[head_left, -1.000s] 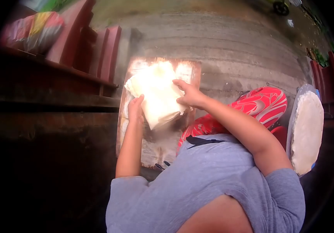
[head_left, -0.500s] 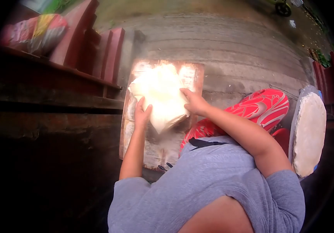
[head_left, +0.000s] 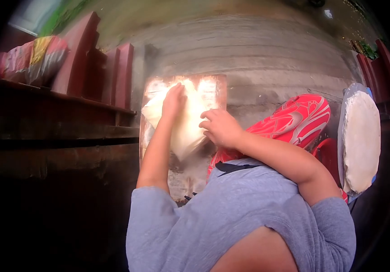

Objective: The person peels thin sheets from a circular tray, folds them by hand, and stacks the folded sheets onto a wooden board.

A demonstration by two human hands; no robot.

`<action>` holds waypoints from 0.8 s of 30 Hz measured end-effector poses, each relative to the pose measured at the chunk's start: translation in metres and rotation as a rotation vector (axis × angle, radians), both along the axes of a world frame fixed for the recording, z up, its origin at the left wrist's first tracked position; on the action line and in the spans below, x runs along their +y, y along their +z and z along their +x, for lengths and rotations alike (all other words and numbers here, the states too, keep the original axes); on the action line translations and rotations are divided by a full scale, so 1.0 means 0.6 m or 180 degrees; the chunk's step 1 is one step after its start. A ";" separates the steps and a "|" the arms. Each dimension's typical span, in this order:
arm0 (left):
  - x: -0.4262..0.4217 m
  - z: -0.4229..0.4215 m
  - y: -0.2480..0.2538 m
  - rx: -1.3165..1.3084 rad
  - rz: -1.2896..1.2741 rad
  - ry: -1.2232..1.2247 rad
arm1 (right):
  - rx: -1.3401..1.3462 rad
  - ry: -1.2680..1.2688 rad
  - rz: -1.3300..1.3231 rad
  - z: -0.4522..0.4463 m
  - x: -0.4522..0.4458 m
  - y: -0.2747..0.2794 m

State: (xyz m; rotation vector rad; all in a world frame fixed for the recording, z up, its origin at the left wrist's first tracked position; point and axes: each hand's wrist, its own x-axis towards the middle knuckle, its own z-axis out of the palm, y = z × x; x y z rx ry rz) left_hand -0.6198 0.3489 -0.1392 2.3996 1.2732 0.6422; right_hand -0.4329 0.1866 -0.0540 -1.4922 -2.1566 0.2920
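A pale, sheet-like piece, perhaps dough, lies on a whitened wooden board in front of me; glare hides its surface detail. Across its far part rests my left hand, the fingers stretched forward and lying flat. My right hand is at the right edge of the pale piece, with fingers bent and spread apart and nothing visible in them. Whether its fingertips touch the edge I cannot tell.
On my right a thick off-white slab lies on a grey support. My red patterned trouser leg is beside the board. Dark red wooden posts and a colourful sack are at the left, with grey steps beyond.
My left hand has moved forward from the near left edge onto the far part of the pale piece. My right hand has come off its right edge and drawn slightly nearer me.
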 end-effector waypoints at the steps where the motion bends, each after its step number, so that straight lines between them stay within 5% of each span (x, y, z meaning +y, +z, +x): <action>1: 0.000 0.002 -0.013 0.0019 -0.0145 0.0030 | 0.0138 0.0303 -0.0249 0.007 -0.003 0.006; 4: -0.003 0.010 -0.015 0.0171 -0.0355 -0.0018 | 0.0305 0.0420 -0.0892 0.058 -0.029 0.064; 6: 0.002 0.003 -0.015 0.0706 -0.0062 -0.0054 | 0.0793 0.0228 -0.0525 0.118 -0.073 0.091; 10: 0.027 0.057 0.046 0.0773 0.1029 -0.0187 | 0.1175 -0.1091 -0.0112 0.258 -0.249 0.178; 15: -0.006 0.255 0.124 -0.0205 0.0465 -0.1268 | 0.0727 -0.3534 0.0692 0.368 -0.550 0.232; 18: -0.070 0.384 0.177 -0.0529 0.0174 -0.1862 | 0.0639 -0.5102 0.0354 0.333 -0.715 0.252; 24: -0.195 0.575 0.267 -0.0911 0.0005 -0.3092 | 0.0573 -0.6308 0.0066 0.176 -0.893 0.212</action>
